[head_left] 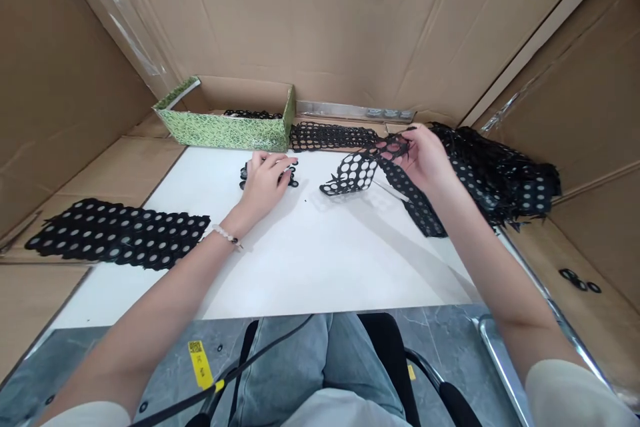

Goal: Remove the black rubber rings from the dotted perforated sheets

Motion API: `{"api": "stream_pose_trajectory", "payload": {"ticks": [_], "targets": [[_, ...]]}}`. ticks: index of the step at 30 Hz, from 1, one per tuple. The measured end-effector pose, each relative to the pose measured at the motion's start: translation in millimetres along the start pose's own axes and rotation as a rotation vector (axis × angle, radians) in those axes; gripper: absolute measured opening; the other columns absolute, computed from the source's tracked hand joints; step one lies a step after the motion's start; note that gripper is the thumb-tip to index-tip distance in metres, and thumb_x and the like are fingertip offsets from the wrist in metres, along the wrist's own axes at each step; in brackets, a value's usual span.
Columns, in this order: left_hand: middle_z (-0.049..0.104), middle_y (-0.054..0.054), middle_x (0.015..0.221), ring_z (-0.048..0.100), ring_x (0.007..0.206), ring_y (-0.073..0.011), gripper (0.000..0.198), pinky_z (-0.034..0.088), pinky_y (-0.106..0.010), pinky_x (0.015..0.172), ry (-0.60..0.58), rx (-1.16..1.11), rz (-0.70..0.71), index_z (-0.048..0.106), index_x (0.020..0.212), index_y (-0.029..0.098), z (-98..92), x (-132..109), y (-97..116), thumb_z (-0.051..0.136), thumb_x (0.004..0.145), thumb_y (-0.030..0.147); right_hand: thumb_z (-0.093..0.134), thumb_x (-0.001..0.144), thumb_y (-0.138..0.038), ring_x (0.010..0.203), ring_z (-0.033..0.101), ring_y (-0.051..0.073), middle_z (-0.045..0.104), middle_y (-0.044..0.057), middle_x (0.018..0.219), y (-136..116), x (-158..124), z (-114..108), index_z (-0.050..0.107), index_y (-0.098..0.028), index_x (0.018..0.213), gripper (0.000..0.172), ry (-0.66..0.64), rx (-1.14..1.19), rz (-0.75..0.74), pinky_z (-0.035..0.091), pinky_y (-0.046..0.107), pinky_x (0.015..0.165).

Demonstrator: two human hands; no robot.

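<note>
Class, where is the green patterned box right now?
The green patterned box sits upper left in the head view, behind the white table, beside a black perforated strip.

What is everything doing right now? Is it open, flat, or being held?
Left hand: resting on small black rings
Right hand: pinching a black holed strip
Green box: open-topped, black pieces inside
Black holed sheet: lying flat
Black holed pile: heaped up

a green patterned box (223, 130) stands against cardboard sheeting (320, 20) behind the white tabletop (310, 260).
</note>
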State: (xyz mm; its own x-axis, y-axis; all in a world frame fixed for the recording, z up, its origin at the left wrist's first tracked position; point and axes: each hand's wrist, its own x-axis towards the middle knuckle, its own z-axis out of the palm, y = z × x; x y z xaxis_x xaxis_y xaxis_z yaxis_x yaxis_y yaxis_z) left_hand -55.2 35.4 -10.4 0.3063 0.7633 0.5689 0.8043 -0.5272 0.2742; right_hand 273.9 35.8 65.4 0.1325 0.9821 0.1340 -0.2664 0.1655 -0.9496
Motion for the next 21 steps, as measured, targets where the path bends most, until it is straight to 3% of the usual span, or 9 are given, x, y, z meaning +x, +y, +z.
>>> {"api": "stream_pose_trajectory", "payload": {"ticks": [3,7,11,14,18,21], "targets": [[0.072,-0.011,0.122,0.047,0.112,-0.0312,0.036,0.04,-0.051,0.1,-0.03,-0.024,0.072,0.071,0.125,0.021,3.2,-3.6,9.1,0.045,0.101,0.027,0.065,0.081,-0.016,0.067,0.071,0.014,0.058,-0.007,0.065,-37.1,29.3,12.0,0.047,-0.023,0.082,0.02,-0.038,-0.057,-0.065,0.06,0.03,0.068],[0.072,-0.012,0.12,0.046,0.11,-0.0309,0.039,0.041,-0.053,0.099,-0.105,-0.052,0.163,0.07,0.128,0.022,5.1,-6.0,16.1,0.045,0.099,0.021,0.048,0.092,-0.002,0.061,0.069,0.009,0.058,-0.008,0.059,-69.3,81.4,46.3,0.052,-0.021,0.093,0.019,-0.065,-0.174,-0.105,0.058,0.032,0.074],[0.072,-0.011,0.117,0.047,0.109,-0.03,0.039,0.043,-0.051,0.099,-0.116,-0.064,0.187,0.071,0.127,0.021,5.7,-6.5,15.1,0.045,0.098,0.018,0.047,0.099,-0.008,0.053,0.063,0.006,0.05,-0.011,0.048,-73.5,131.3,88.5,0.06,-0.015,0.094,0.016,-0.118,-0.232,-0.107,0.058,0.032,0.076],[0.071,-0.011,0.118,0.046,0.109,-0.0295,0.039,0.044,-0.05,0.1,-0.104,-0.051,0.194,0.071,0.127,0.021,5.8,-6.8,12.4,0.045,0.098,0.017,0.044,0.102,-0.017,0.051,0.057,0.001,0.047,-0.012,0.045,-71.1,158.8,110.7,0.061,-0.015,0.087,0.023,-0.146,-0.225,-0.114,0.055,0.027,0.077],[0.071,-0.012,0.12,0.044,0.111,-0.0291,0.039,0.044,-0.049,0.101,-0.09,-0.046,0.186,0.071,0.126,0.019,5.7,-7.2,9.9,0.045,0.098,0.015,0.051,0.1,-0.026,0.055,0.058,0.001,0.045,-0.013,0.046,-65.8,178.9,111.9,0.055,-0.017,0.076,0.026,-0.099,-0.222,-0.159,0.054,0.026,0.079],[0.071,-0.011,0.119,0.045,0.11,-0.0289,0.039,0.044,-0.049,0.1,-0.086,-0.043,0.18,0.071,0.126,0.02,5.7,-7.3,8.9,0.045,0.097,0.014,0.062,0.087,0.002,0.052,0.057,0.002,0.054,-0.011,0.052,-54.9,182.8,93.7,0.051,-0.018,0.073,0.026,-0.013,-0.322,-0.095,0.05,0.022,0.067]]}}
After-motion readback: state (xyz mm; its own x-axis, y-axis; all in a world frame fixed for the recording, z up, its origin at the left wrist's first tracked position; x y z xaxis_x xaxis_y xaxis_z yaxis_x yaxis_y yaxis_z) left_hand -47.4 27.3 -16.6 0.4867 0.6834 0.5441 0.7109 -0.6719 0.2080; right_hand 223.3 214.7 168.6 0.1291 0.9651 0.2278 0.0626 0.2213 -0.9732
